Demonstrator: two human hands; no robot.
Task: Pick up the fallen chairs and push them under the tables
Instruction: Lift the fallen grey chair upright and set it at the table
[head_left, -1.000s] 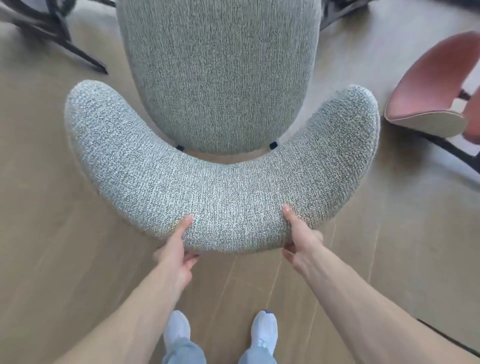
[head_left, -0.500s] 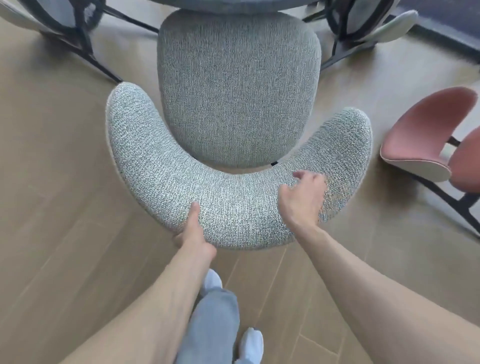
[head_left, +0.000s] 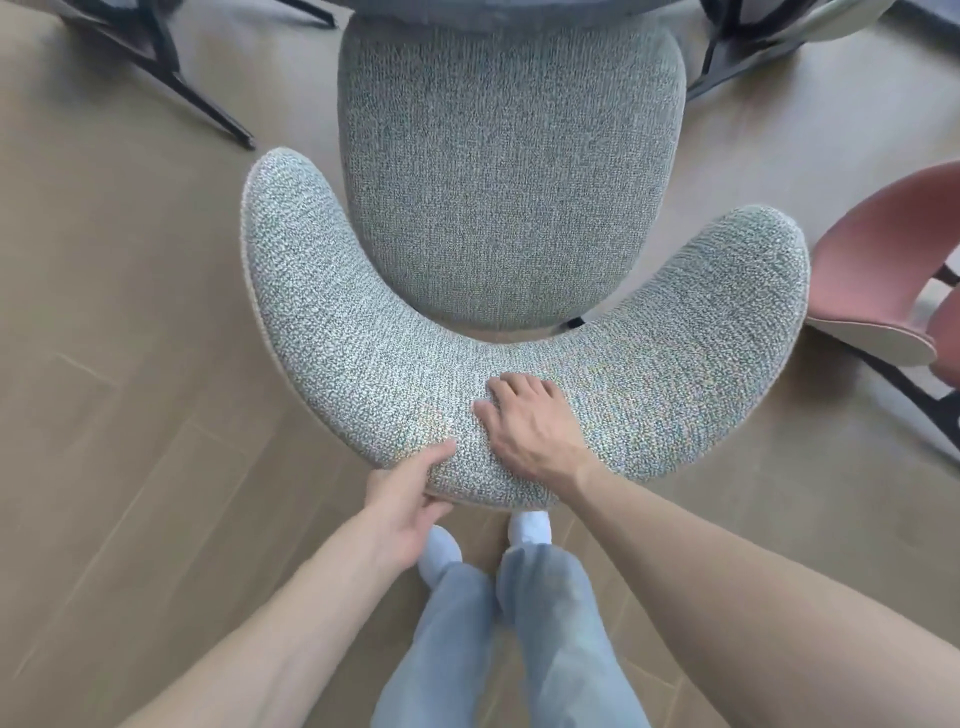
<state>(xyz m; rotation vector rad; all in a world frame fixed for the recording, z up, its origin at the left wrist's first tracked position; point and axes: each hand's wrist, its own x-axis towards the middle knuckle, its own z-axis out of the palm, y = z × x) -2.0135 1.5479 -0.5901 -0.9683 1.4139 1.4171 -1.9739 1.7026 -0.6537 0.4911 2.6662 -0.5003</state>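
Note:
A grey-green woven chair stands upright in front of me, seen from above. Its curved backrest bends toward me and the front of its seat reaches under the grey table edge at the top. My left hand grips the backrest's near lower edge, thumb on top and fingers underneath. My right hand lies palm down on top of the backrest, fingers curled over the fabric. A pink chair lies tipped on the floor at the right.
Black chair legs stand at the upper left and more dark legs with a pale seat at the upper right. The floor is light wood planks. My legs in blue jeans and white shoes are just behind the chair.
The chair has slid away from me toward the table, its seat front now under the edge. My right hand moved from the backrest's rear edge onto its top. I stepped forward.

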